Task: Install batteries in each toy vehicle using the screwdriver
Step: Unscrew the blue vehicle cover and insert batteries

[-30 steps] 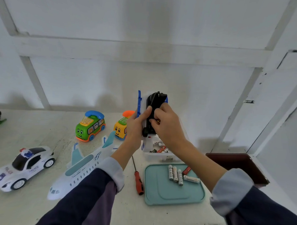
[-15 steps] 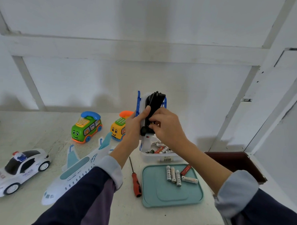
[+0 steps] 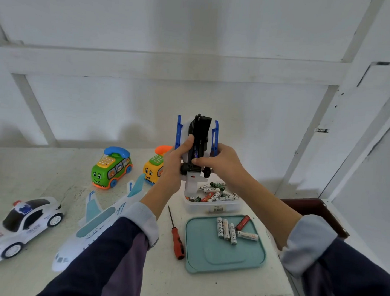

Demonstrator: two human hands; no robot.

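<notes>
White and blue toy vehicle [image 3: 195,134] held up off the table [image 3: 43,170], turned belly toward the camera, black underside panel on show, black wheels at the lower end. Left hand [image 3: 174,163] wrapped round its left flank, thumb laid up along the black panel. Right hand [image 3: 222,159] gripping the right side, fingertip pressed into the open slot where a bluish battery [image 3: 195,151] peeks out. Below, on the table, clear plastic tub [image 3: 211,208] heaped with loose batteries, green, red and white labels jumbled together. Just in front of that, teal tray [image 3: 224,254] carrying four white cells and one red one, three white side by side, the fourth lying crosswise. Red-handled screwdriver [image 3: 176,238] lying untouched just left of the tray. Further left, white airliner [image 3: 97,224], police car [image 3: 21,225], green phone bus [image 3: 111,166], yellow phone bus [image 3: 154,170] partly hidden behind the left wrist. Dark brown box [image 3: 316,211] at the right edge, contents hidden.
</notes>
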